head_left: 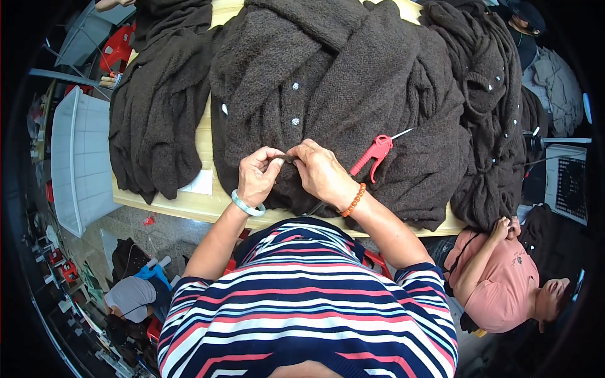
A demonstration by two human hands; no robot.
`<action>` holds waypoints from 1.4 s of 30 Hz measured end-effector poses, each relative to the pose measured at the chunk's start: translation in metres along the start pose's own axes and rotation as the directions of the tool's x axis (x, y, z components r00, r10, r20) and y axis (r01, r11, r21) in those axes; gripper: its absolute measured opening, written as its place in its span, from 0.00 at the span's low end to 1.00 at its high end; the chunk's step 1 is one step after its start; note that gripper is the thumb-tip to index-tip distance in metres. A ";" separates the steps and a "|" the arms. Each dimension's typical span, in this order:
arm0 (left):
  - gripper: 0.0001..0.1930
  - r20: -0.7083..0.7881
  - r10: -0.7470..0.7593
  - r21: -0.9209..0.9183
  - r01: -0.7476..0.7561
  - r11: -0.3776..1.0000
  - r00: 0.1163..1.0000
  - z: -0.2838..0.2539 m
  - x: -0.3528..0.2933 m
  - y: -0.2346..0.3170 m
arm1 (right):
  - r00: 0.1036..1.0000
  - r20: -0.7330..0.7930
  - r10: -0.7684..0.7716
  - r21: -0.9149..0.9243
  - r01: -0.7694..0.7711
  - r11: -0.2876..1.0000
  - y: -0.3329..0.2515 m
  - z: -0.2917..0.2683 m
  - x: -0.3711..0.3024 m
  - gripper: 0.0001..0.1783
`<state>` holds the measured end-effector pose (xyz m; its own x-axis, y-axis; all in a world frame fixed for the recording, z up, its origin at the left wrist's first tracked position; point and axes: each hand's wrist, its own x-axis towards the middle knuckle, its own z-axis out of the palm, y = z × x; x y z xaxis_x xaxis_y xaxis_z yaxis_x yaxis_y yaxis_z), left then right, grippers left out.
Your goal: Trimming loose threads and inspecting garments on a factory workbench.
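A dark brown knitted cardigan (378, 75) lies spread over the table before me, with shiny round buttons (295, 121) down its middle. My left hand (257, 175), a pale green bangle at its wrist, pinches the cardigan's near edge between thumb and fingers. Close beside it, my right hand (321, 171), with an orange bead bracelet, is closed on the same edge. Whether a button or anything small sits between the fingertips is hidden. To the right of my right hand, a red air blow gun (376, 154) with a thin metal nozzle rests on the knit.
More brown knitwear is heaped at the left (157, 120) and right (491, 94) of the wooden table (167, 203). A white bin (79, 157) stands at the left. At the right, a co-worker in a pink shirt (498, 277) has both hands at the garments.
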<state>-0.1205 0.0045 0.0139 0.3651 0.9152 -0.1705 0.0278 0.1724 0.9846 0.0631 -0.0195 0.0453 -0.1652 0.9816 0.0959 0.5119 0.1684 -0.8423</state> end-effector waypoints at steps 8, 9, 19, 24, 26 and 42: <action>0.07 0.184 -0.225 -0.416 0.283 0.864 0.957 -0.016 0.011 0.002 | 0.994 0.076 0.083 0.051 -0.087 0.995 -0.004 -0.009 0.003 0.12; 0.07 0.168 -0.221 -0.395 0.271 0.878 0.961 -0.015 0.010 0.004 | 0.994 0.067 0.092 0.093 -0.098 0.991 -0.004 -0.008 0.003 0.12; 0.07 0.104 -0.164 -0.042 0.169 0.985 0.981 -0.003 -0.003 0.022 | 0.999 0.036 0.029 0.092 -0.033 0.995 0.000 -0.013 0.005 0.12; 0.09 -0.044 0.013 0.116 -0.008 0.993 0.999 0.012 -0.006 0.030 | 0.994 0.001 -0.110 -0.036 0.110 0.993 -0.006 -0.010 0.002 0.12; 0.07 -0.112 0.013 0.066 -0.005 0.998 0.994 0.014 -0.006 0.030 | 0.993 -0.006 -0.114 -0.114 0.112 0.987 -0.010 -0.007 -0.001 0.12; 0.11 -0.073 0.233 0.140 -0.221 0.965 0.970 0.014 -0.008 0.023 | 0.964 -0.218 -0.152 0.052 0.167 0.985 -0.002 -0.004 -0.006 0.09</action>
<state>-0.1092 -0.0039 0.0384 0.2927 0.9543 0.0608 0.0767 -0.0868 0.9933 0.0659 -0.0257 0.0488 -0.0535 0.9405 0.3355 0.4326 0.3246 -0.8411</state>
